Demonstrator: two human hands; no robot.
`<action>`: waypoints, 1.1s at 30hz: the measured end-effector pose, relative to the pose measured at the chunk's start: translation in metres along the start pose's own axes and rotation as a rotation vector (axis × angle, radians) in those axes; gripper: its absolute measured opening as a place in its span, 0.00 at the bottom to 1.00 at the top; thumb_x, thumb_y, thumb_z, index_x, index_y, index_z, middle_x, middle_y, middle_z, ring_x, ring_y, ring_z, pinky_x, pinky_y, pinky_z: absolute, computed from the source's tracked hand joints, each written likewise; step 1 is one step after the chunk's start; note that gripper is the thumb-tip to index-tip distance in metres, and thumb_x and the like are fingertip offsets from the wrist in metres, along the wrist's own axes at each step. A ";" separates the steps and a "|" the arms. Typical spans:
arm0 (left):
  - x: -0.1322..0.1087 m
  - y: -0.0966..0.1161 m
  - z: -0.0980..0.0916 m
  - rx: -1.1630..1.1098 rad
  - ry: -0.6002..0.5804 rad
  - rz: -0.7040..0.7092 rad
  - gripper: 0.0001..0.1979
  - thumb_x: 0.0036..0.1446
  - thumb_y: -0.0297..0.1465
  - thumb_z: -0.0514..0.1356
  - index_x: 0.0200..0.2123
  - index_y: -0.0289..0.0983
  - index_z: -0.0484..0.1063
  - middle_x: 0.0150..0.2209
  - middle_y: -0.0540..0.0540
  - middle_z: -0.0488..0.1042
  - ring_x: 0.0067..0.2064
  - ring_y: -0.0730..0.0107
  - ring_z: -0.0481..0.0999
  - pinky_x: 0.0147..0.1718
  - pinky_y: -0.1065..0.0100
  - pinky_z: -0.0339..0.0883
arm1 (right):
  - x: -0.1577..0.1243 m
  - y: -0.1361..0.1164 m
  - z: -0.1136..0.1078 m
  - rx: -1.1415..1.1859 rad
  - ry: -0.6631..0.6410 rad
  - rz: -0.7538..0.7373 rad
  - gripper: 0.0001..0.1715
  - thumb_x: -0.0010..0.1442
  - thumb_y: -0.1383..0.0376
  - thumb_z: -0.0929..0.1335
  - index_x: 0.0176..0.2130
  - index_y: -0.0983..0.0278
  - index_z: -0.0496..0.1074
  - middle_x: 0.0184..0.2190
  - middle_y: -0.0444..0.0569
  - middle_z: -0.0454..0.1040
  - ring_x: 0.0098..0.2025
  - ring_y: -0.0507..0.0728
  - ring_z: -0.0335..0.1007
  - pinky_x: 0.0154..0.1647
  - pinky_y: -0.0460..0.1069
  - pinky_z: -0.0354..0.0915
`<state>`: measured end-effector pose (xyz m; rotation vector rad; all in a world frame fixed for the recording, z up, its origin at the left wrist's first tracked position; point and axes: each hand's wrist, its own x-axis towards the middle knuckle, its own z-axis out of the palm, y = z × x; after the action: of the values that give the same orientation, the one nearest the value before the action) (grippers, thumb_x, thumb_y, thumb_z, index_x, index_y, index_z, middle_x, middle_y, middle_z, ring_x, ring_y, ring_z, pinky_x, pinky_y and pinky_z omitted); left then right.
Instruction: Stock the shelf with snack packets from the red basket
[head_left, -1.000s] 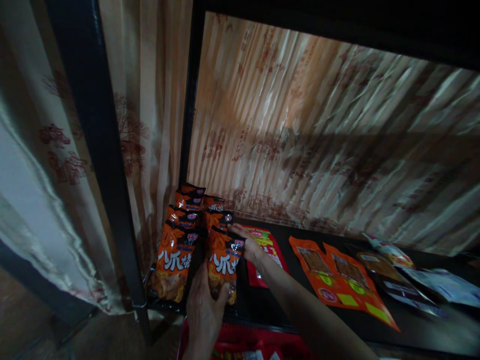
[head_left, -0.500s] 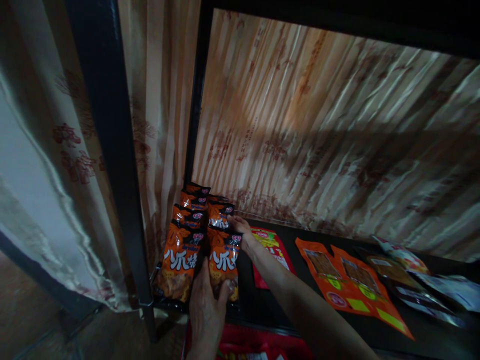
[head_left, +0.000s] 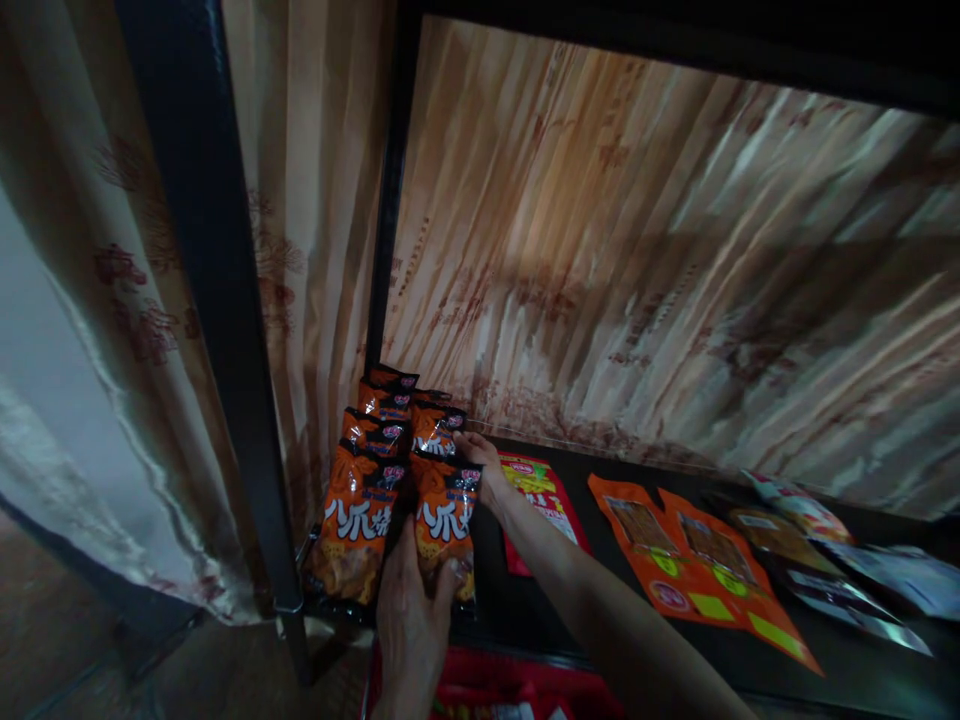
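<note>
Orange-and-black snack bags stand in two rows at the shelf's left end. At the front of the right row is a snack bag (head_left: 444,505) with white lettering. My left hand (head_left: 415,600) grips its lower part, thumb in front and fingers at its left side. My right hand (head_left: 481,468) reaches across to the same row's right side. Its fingertips touch the edge of the rear snack bag (head_left: 433,428), and its palm is beside the front bag's upper corner; its thumb is hidden. Beside the left hand stands the left row's front bag (head_left: 352,525).
A red packet (head_left: 544,505), orange packets (head_left: 705,560) and dark and silvery packets (head_left: 847,580) lie on the black shelf (head_left: 517,615) to the right. Below the shelf edge is a red container (head_left: 487,670) with packets in it. A black post (head_left: 232,350) and printed curtains (head_left: 525,250) border the shelf.
The view has shifted slightly, and the curtain folds behind the shelf look different. Both hands stay at the right row of bags, with hardly any movement against them.
</note>
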<state>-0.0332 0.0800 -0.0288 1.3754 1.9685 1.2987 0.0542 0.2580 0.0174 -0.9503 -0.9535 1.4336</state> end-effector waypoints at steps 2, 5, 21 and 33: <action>0.000 0.001 0.000 -0.015 0.005 -0.008 0.30 0.55 0.39 0.54 0.59 0.29 0.59 0.57 0.33 0.66 0.58 0.54 0.65 0.55 0.56 0.61 | 0.003 0.000 0.000 -0.018 0.004 -0.006 0.23 0.30 0.54 0.79 0.22 0.63 0.70 0.17 0.41 0.72 0.19 0.51 0.65 0.22 0.47 0.63; 0.001 0.001 -0.001 -0.028 -0.010 -0.019 0.30 0.56 0.39 0.53 0.59 0.29 0.59 0.57 0.33 0.66 0.58 0.54 0.65 0.55 0.56 0.60 | 0.004 -0.001 -0.001 -0.055 -0.002 -0.008 0.25 0.31 0.52 0.78 0.24 0.64 0.70 0.18 0.43 0.73 0.20 0.53 0.68 0.24 0.49 0.64; 0.001 -0.001 0.000 -0.048 0.010 0.005 0.29 0.56 0.38 0.54 0.59 0.30 0.59 0.56 0.34 0.67 0.56 0.54 0.67 0.54 0.54 0.61 | -0.040 -0.022 -0.021 -0.250 0.175 -0.117 0.18 0.47 0.48 0.71 0.31 0.58 0.72 0.33 0.47 0.77 0.38 0.59 0.71 0.36 0.51 0.66; -0.001 -0.006 0.004 -0.079 0.032 0.099 0.28 0.57 0.37 0.54 0.58 0.30 0.59 0.56 0.32 0.67 0.57 0.54 0.67 0.54 0.51 0.62 | -0.102 -0.029 -0.008 -0.364 -0.134 -0.012 0.17 0.46 0.54 0.74 0.34 0.60 0.72 0.35 0.46 0.77 0.40 0.59 0.72 0.39 0.52 0.68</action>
<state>-0.0328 0.0806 -0.0358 1.4383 1.8700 1.4353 0.0787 0.1584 0.0460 -1.1186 -1.3490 1.3513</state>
